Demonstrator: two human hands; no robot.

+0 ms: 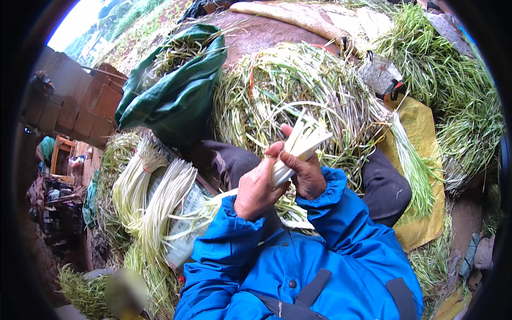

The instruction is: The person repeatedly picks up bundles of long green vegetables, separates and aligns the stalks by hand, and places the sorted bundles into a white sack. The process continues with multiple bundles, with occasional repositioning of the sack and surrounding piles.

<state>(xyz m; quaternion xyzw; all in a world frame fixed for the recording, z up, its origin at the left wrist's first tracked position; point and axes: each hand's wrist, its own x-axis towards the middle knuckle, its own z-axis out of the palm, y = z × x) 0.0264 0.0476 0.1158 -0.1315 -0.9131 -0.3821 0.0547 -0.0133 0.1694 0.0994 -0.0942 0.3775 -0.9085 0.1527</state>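
In front of my chest I hold a small bunch of white, flat-leaved stalks that look like blanched garlic chives (pixel 306 140). My left hand (pixel 256 184) wraps around the lower part of the bunch. On its other side my right hand (pixel 306 174) grips it, thumb pressed across the stalks. Their whitish ends point up and away from me, while pale leaves trail out below my left wrist. Just beyond my hands, between my knees, lies a big heap of tangled chives and dry, brownish leaves (pixel 296 88).
Finished-looking pale bundles (pixel 166 196), one tied, lie at left on a printed sack (pixel 186 224). A green woven sack (pixel 176 96) stuffed with leaves stands behind them. At right, a white-green bunch (pixel 412 168) rests on a yellow sack (pixel 430 200), beside piled green chives (pixel 448 76).
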